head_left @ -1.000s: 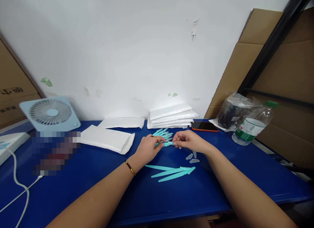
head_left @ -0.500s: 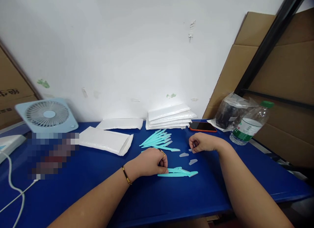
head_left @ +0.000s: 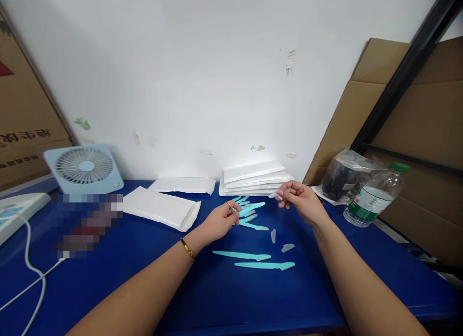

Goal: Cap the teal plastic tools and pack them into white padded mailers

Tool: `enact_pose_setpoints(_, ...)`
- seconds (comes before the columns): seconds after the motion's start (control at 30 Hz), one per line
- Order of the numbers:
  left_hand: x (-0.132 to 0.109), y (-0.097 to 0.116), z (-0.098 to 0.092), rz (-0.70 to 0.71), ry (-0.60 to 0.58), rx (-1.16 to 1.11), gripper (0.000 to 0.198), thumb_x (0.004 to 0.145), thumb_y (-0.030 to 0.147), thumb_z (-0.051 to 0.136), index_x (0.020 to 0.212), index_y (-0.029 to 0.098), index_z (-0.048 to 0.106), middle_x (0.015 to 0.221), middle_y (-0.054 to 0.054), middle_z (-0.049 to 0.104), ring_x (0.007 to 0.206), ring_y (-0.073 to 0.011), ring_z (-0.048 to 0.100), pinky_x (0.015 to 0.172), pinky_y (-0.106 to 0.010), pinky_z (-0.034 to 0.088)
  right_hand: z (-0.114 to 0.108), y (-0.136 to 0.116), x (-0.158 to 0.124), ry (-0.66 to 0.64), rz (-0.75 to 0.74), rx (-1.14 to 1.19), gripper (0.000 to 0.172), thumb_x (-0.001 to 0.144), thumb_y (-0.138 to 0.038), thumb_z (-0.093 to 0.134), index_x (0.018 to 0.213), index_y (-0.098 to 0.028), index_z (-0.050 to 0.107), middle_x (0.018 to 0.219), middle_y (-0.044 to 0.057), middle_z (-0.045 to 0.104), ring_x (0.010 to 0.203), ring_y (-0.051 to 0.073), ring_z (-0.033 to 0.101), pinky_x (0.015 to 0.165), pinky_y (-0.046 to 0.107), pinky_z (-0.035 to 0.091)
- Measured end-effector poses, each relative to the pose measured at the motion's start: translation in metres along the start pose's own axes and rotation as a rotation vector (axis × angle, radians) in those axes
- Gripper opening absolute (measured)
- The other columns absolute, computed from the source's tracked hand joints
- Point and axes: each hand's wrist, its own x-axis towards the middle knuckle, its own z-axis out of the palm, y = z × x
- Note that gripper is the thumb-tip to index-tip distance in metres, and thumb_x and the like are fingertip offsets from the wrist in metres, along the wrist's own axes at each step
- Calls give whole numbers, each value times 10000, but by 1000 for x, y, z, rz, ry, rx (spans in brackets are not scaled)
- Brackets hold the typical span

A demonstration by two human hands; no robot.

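- Turquoise razor (head_left: 258,206) looks pinched between the thumb and index finger of the left hand (head_left: 221,220): fingertips together on its handle end, head pointing out to about 2 o'clock.
- Right hand (head_left: 304,201) has thumb and index fingertips clamped on a small translucent cover (head_left: 275,194), held up near the front of the envelope stack. Can't really make out its shape, it blends into the white behind it.
- Clock times from here on: centre is the gap between the hands, 12 is the wall.
- More turquoise ones sit in an overlapping razor pile (head_left: 258,227), right under and beside the left fingertips. Too jumbled to count, and the hand hides some of it.
- Two loose covers lie around 5 o'clock, a nearer one (head_left: 273,236) and a farther one (head_left: 288,248), not touching each other.
- Two razors lie side by side, apart: one at 7 o'clock (head_left: 235,254), one at 6 (head_left: 256,265).
- Envelope stack (head_left: 253,174) is at 12, against the wall.
- Two more padded envelopes (head_left: 155,206) around 9, a blue fan (head_left: 87,167) well beyond them.
- Green-capped bottle (head_left: 372,198) at 3, all on a blue table (head_left: 224,302).
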Motion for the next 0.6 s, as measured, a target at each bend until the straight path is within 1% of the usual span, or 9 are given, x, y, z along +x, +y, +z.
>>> enact_pose_setpoints(0.07,1,-2,0,16,45,39,294,794,406,489,983,182,513,714,15,524,589,-91,427,568,-212,366,1,0,0,-13,-1,21,267,708,-379,686,787,-164,549,647,21,623,530,118,583,446,198,391)
enact_pose_setpoints(0.17,2,-4,-1,62,98,94,330,761,448,536,963,189,556,735,12,507,628,-98,434,575,-205,364,2,-2,-1,-28,-15,7,270,679,-373,710,771,-158,573,667,33,628,585,138,601,480,215,426)
enact_pose_setpoints(0.3,3,-6,-3,90,124,142,310,770,452,523,944,200,570,738,11,503,663,-112,457,589,-209,374,4,-5,-3,-72,-5,-25,265,658,-359,728,759,-153,595,666,36,626,606,144,603,520,232,448)
enact_pose_setpoints(0.47,3,-7,-4,101,162,199,296,769,453,520,929,211,574,761,14,508,679,-118,469,612,-219,380,5,-10,-6,-164,37,-56,260,664,-368,720,765,-155,611,628,12,603,548,119,572,522,234,448)
enact_pose_setpoints(0.6,3,-7,-4,103,157,200,312,767,466,513,932,210,581,756,15,515,672,-117,472,612,-222,383,8,-11,-7,-211,38,-79,270,667,-374,716,777,-151,612,621,15,608,560,125,579,554,246,465)
